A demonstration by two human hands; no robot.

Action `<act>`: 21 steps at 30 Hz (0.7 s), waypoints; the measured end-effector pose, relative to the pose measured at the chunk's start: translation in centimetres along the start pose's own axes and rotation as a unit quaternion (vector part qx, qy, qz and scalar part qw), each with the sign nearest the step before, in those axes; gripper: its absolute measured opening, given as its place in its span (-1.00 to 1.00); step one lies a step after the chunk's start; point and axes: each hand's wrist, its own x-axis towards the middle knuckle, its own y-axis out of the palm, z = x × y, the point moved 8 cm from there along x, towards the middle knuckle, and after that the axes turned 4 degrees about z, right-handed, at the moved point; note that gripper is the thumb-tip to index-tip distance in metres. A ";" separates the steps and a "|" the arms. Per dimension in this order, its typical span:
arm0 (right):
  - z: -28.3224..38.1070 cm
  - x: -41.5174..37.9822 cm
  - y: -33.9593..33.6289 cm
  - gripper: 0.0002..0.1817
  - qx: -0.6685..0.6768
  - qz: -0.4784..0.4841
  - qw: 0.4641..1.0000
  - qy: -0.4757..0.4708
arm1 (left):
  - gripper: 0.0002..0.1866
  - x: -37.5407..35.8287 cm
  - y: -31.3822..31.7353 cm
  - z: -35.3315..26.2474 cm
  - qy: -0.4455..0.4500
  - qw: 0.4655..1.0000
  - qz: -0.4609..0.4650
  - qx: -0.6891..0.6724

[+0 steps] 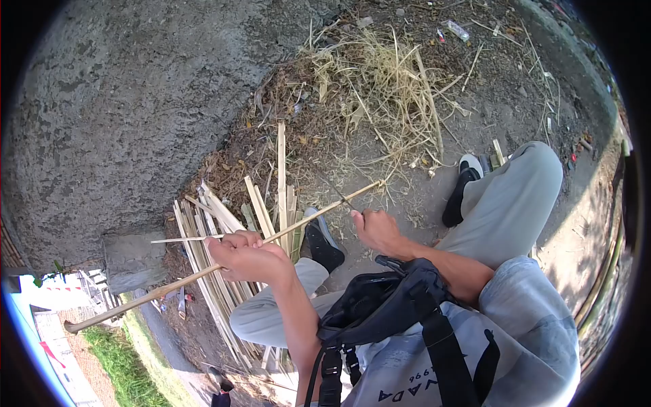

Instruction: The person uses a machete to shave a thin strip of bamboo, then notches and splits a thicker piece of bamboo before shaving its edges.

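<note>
My left hand (249,259) is closed around a long, thin bamboo stick (142,298), which slants from the lower left up to the middle of the view. A thin pale strip (178,239) juts out to the left beside these fingers. In my right hand (378,233), the fingers are wrapped round the handle of a knife, mostly hidden in the grip. The dark, narrow knife blade (337,190) crosses the stick near its far end and points up and left.
Many split bamboo strips (196,251) lie in a pile beside my left leg. A heap of curly shavings (386,88) covers the ground ahead. A rough grey concrete wall (135,102) rises at left. My shoes (322,241) rest on the dirt; a clear plastic bottle (458,30) lies farther off.
</note>
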 end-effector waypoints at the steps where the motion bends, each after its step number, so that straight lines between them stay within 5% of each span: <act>1: 0.9 -0.7 -0.6 -0.43 0.005 0.009 1.000 -0.016 | -0.48 -0.4 -0.2 0.1 -0.001 1.000 -0.012 0.004; 4: 4.3 -2.4 -1.0 -0.44 -0.017 0.050 0.996 -0.072 | -0.52 0.2 0.0 0.3 -0.005 1.000 0.020 -0.005; 7: -5.3 0.5 1.5 -0.42 -0.021 0.004 0.997 0.075 | -0.51 0.7 -0.8 0.1 -0.020 1.000 0.022 0.011; 10: -4.6 0.7 0.7 -0.40 0.023 0.041 0.995 0.092 | -0.46 0.8 -0.3 0.2 -0.013 1.000 0.022 0.005; 13: 3.3 -1.4 -1.2 -0.41 -0.004 0.046 0.997 -0.057 | -0.42 0.0 -1.1 0.6 -0.018 1.000 0.024 0.006; 16: -2.1 0.2 0.9 -0.41 0.008 0.027 0.998 0.061 | -0.46 0.8 -2.4 0.8 -0.021 0.998 0.061 0.012; 21: -1.0 -0.4 1.2 -0.40 0.000 0.056 0.998 0.032 | -0.46 0.9 -3.5 0.8 0.003 0.999 0.032 -0.006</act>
